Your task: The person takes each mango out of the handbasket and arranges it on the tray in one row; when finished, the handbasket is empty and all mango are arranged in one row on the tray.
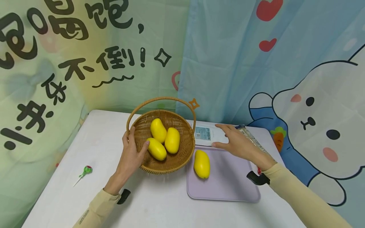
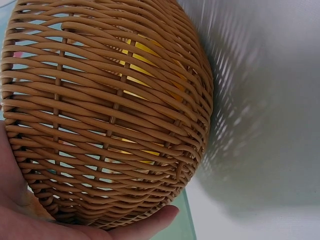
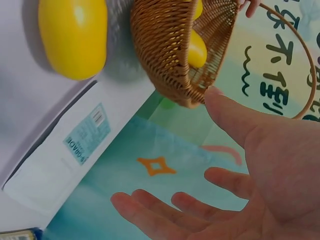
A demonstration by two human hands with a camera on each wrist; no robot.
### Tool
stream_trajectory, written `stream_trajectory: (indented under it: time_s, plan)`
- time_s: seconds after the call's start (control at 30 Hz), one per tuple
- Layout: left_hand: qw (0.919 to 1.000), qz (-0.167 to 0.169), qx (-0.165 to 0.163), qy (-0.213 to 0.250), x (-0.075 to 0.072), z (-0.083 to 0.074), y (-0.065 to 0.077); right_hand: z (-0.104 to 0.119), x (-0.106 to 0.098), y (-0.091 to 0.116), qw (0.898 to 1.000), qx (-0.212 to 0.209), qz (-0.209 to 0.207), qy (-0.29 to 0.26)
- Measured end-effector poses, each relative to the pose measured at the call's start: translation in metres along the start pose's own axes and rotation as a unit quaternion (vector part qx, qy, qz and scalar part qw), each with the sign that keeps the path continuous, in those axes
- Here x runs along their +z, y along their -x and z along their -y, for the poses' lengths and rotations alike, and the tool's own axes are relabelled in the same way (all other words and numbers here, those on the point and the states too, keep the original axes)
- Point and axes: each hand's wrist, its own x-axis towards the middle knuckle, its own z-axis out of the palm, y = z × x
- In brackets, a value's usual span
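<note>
My left hand grips the left side of a brown wicker basket, thumb over the rim and fingers around the outside wall. The basket leans toward me, its arched handle standing up. Inside lie three yellow mangoes, seen through the weave in the left wrist view. Another mango rests on the left part of a pale purple tray. My right hand hovers over the tray's back edge, fingers spread and holding nothing, as the right wrist view shows.
Behind the tray lies a white packet with a blue label. A dark-ended wrapper lies past the right hand. On the left of the white table is a green-wrapped lollipop. A printed curtain hangs behind the table.
</note>
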Motion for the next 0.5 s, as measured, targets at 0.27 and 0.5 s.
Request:
stream_trajectory:
  time_s: [0.27, 0.5]
  plan:
    - [1.0, -0.002, 0.0, 0.0, 0.001, 0.0, 0.0, 0.024, 0.004, -0.006, 1.0, -0.024, 0.013, -0.001]
    - [1.0, 0.0, -0.001, 0.001, 0.001, -0.001, 0.0, 0.052, 0.012, -0.016, 0.997, -0.074, 0.022, -0.019]
